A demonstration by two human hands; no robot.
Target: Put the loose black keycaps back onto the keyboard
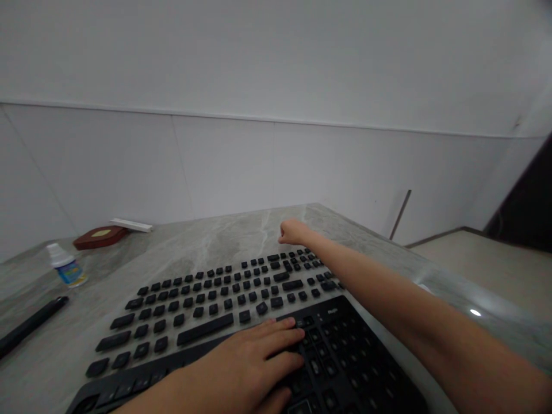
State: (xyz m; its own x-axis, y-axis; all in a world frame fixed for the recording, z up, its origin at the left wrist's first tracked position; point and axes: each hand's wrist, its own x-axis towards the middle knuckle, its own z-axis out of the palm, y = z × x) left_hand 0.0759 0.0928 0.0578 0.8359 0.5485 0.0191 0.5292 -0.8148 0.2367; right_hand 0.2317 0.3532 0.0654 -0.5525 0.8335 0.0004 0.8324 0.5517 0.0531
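A black keyboard (345,315) with its keycaps off, at least over its right part, lies at the near edge of the view. My left hand (254,359) lies flat across it, fingers spread. Beyond it, loose black keycaps are set out on the table in rows, among them a long space bar (205,329). My right arm reaches over the right end of these rows. At the far side of the keycaps my right hand (294,231) is closed, fingers curled under, just above or on the table. Whatever it may hold is hidden.
The grey marbled table (224,244) runs up to a white wall. Leftward stand a white bottle with a blue label (69,269), a reddish-brown wooden object (100,236) and a white strip (131,225). A long black object (32,326) lies at the left edge.
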